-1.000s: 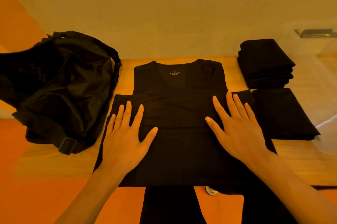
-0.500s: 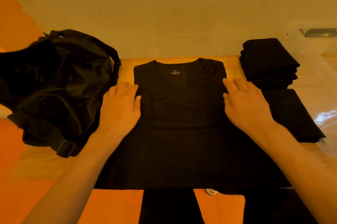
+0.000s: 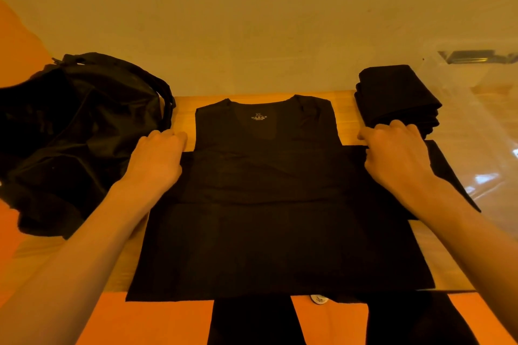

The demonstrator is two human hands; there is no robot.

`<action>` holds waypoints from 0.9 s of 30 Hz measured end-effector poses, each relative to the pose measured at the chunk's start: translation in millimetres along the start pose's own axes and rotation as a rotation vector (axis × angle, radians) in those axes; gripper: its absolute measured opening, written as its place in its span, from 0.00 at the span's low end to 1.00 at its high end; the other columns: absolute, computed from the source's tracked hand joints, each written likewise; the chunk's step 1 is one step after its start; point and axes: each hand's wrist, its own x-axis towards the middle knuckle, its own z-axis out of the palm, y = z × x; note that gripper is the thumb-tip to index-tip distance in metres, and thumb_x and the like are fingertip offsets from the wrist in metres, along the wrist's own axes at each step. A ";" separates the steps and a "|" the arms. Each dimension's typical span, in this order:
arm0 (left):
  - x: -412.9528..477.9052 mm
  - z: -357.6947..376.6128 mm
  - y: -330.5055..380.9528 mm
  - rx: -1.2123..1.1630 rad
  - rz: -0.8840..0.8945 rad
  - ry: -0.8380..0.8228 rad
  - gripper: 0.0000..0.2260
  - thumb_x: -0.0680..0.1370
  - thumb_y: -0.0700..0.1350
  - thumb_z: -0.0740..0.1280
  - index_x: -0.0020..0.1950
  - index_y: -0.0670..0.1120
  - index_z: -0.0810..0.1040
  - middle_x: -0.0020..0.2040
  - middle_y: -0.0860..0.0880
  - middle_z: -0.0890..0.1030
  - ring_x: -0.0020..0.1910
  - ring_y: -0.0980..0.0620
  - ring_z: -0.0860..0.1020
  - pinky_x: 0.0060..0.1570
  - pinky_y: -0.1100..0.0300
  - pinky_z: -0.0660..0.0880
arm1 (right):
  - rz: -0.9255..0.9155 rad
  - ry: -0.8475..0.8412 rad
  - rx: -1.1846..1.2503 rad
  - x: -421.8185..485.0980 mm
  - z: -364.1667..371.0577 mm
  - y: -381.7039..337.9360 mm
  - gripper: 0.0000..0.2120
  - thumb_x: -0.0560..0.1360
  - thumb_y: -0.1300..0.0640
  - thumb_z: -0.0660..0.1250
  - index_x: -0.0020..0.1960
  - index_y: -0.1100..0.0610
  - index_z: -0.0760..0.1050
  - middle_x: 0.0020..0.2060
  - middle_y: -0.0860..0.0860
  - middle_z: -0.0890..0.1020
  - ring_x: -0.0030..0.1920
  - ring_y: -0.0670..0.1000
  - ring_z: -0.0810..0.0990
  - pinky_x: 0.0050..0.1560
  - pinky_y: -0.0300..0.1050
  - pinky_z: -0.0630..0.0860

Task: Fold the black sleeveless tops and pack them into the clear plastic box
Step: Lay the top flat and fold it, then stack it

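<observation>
Dim orange cast, wide-angle distortion, sharp

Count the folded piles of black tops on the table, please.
2. A tall stack sits at the back right; a flat folded top lies in front of it, partly hidden by the right hand.

A black top lay flat on the counter in front of me, neckline away from me, its pale label showing inside the collar. Its hem hung just over the near edge. My left hand gripped the top at the left end of its wide edge below the armhole, fingers curled under. My right hand gripped the right end the same way. Behind my right hand sat a stack of folded tops, and one more folded top lay flat beside my right wrist. The clear box stood to the right of them. A black bag slumped at the left, just beside my left hand.
</observation>
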 end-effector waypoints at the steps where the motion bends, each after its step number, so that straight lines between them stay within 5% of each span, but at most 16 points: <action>1: 0.5 -0.9 -1.0 0.035 -0.006 -0.004 0.08 0.79 0.37 0.67 0.55 0.46 0.73 0.46 0.48 0.69 0.52 0.45 0.73 0.46 0.55 0.65 | 0.005 -0.004 -0.009 -0.5 -0.1 -0.3 0.15 0.79 0.53 0.67 0.65 0.53 0.76 0.51 0.52 0.80 0.55 0.55 0.76 0.55 0.49 0.71; 9: 4.9 -13.5 -0.1 0.184 -0.050 -0.188 0.16 0.81 0.50 0.67 0.66 0.44 0.73 0.63 0.43 0.71 0.64 0.42 0.71 0.59 0.51 0.71 | 0.087 0.028 0.101 -3.9 5.7 0.7 0.17 0.78 0.56 0.69 0.66 0.56 0.75 0.52 0.55 0.81 0.56 0.58 0.76 0.56 0.51 0.71; 16: 6.3 -21.4 -5.7 -0.083 -0.121 -0.157 0.11 0.83 0.45 0.62 0.63 0.42 0.69 0.41 0.47 0.70 0.37 0.49 0.72 0.35 0.54 0.70 | 0.147 0.251 0.348 -5.5 15.8 7.8 0.12 0.78 0.62 0.68 0.60 0.59 0.79 0.46 0.57 0.83 0.51 0.62 0.78 0.53 0.59 0.72; 27: 0.0 -30.3 -24.0 -0.424 -0.197 -0.071 0.08 0.78 0.34 0.64 0.51 0.45 0.68 0.44 0.42 0.73 0.39 0.44 0.73 0.34 0.51 0.69 | 0.211 0.350 0.509 -7.5 8.6 7.7 0.13 0.78 0.61 0.69 0.62 0.56 0.78 0.47 0.55 0.84 0.55 0.61 0.79 0.59 0.64 0.74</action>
